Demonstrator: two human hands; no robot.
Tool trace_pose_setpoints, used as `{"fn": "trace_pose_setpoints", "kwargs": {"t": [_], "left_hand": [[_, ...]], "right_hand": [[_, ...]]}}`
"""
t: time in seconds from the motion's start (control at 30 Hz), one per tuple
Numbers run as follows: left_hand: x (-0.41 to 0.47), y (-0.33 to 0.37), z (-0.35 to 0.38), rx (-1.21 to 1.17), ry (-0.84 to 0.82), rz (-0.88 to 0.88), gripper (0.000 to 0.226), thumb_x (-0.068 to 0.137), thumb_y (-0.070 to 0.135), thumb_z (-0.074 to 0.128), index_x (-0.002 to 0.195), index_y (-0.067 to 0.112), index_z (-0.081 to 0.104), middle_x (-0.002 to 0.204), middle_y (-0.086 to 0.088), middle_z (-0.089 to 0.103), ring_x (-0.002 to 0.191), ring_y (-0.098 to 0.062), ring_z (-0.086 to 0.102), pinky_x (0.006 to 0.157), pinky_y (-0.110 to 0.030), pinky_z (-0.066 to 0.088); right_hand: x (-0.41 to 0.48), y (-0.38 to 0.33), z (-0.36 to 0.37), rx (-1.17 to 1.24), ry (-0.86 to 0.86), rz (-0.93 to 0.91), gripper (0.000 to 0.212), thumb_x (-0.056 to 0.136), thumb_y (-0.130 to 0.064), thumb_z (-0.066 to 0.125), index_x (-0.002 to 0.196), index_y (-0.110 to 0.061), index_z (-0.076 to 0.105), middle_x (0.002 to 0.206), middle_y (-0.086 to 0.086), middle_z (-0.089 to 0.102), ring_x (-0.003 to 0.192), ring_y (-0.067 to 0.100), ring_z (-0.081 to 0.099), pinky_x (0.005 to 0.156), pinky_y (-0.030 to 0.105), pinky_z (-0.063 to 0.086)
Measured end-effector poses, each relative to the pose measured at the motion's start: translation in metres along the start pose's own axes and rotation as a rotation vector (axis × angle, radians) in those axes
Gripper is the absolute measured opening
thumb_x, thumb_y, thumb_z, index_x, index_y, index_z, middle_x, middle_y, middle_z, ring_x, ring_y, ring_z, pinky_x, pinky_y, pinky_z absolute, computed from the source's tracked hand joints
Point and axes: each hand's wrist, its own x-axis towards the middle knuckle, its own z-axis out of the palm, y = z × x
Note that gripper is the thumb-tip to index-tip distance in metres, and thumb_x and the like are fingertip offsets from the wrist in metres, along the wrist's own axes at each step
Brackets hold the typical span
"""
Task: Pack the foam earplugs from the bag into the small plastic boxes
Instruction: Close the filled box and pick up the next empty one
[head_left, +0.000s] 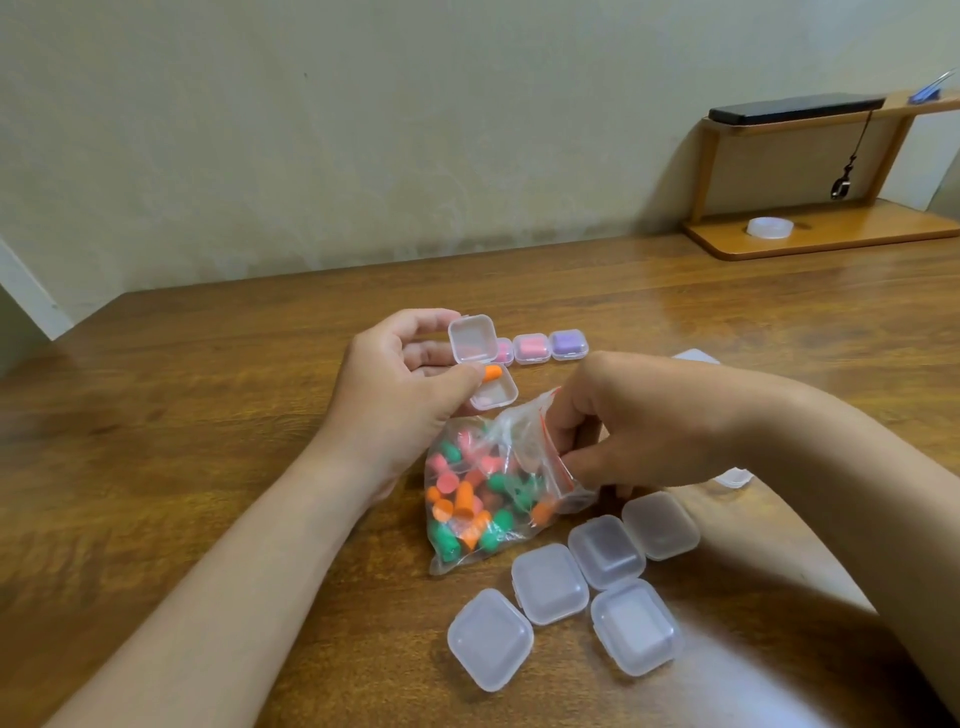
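While looking down from the head view, finds the left hand (400, 395) raised just above a brown wooden table (208, 415), fingers curled round a small clear hinged plastic box (493, 392) with its lid swung open above its base. Finds the thumb of that hand pinning an orange foam earplug (492, 372) against the box, between lid and base. Cannot identify a pale shape inside the base. Meets the right hand (639, 431) lower and to the right, thumb and fingers pinching the mouth of a clear zip-top plastic bag (519, 457) beside its red seal strip. Sees the bag resting on the table between the two forearms, just beside the left wrist, bulging with a heap of orange, green and pink foam plugs (462, 504). Counts five closed, empty, translucent square boxes (549, 583) clustered on the table just below the bag and beside the right forearm, several touching one another. Picks out, beyond the open box, a row of three closed filled boxes: a pink-filled box (532, 349), a purple-filled box (569, 344), and a third, also pinkish, half hidden behind the open lid. Notes, well apart at the far right, a wooden shelf stand (810, 241) against the pale wall, with a roll of clear tape (770, 227) on its base and a flat black object (795, 108) on its top board.
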Motion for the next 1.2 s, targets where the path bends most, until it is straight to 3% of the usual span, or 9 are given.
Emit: {"fn": "trace_pose_setpoints", "kwargs": {"t": [0.17,0.6,0.87,0.97,1.07,1.2], "left_hand": [[0.000,-0.002,0.000,0.004,0.005,0.007,0.047,0.079,-0.004,0.079,0.120,0.012,0.065,0.099,-0.013,0.074,0.089,-0.022,0.075,0.080,-0.042,0.062],[0.002,-0.005,-0.001,0.022,-0.011,0.018,0.046,0.078,-0.002,0.080,0.119,0.014,0.065,0.100,-0.012,0.076,0.092,-0.024,0.075,0.080,-0.042,0.061],[0.001,-0.005,-0.001,0.042,-0.020,0.028,0.046,0.078,-0.002,0.080,0.119,0.014,0.065,0.101,-0.011,0.076,0.092,-0.023,0.075,0.080,-0.041,0.061],[0.002,-0.005,-0.001,0.038,-0.020,0.028,0.046,0.078,-0.001,0.080,0.119,0.015,0.065,0.101,-0.010,0.075,0.092,-0.022,0.075,0.077,-0.039,0.061],[0.002,-0.005,-0.001,0.026,-0.017,0.033,0.045,0.078,-0.001,0.080,0.118,0.016,0.066,0.099,-0.009,0.075,0.090,-0.022,0.075,0.076,-0.039,0.061],[0.002,-0.004,-0.002,0.003,0.015,0.056,0.043,0.078,-0.002,0.080,0.114,0.017,0.065,0.097,-0.007,0.074,0.090,-0.022,0.075,0.077,-0.039,0.062]], "right_hand": [[0.001,0.000,0.002,-0.031,0.008,-0.029,0.039,0.086,-0.016,0.059,0.053,-0.036,0.054,0.056,-0.016,0.053,0.057,0.003,0.049,0.053,0.014,0.038],[-0.005,-0.005,-0.002,0.004,-0.093,0.044,0.028,0.085,-0.029,0.073,0.059,-0.031,0.065,0.055,-0.018,0.060,0.053,0.000,0.053,0.049,0.013,0.040],[-0.002,-0.008,0.002,-0.029,-0.071,0.074,0.018,0.084,-0.017,0.066,0.068,-0.024,0.065,0.057,-0.014,0.058,0.055,-0.003,0.052,0.046,0.011,0.039],[-0.002,-0.005,0.000,-0.013,-0.028,0.068,0.019,0.084,-0.018,0.064,0.067,-0.028,0.063,0.067,-0.010,0.063,0.061,0.000,0.055,0.052,0.014,0.042],[-0.004,0.000,-0.006,0.054,0.082,0.060,0.011,0.083,-0.019,0.066,0.077,-0.028,0.071,0.078,-0.011,0.070,0.073,0.004,0.064,0.067,0.025,0.057],[-0.005,0.006,-0.015,0.128,0.265,0.053,0.005,0.083,-0.021,0.075,0.080,-0.025,0.075,0.076,-0.011,0.073,0.074,0.005,0.069,0.074,0.036,0.061]]}}
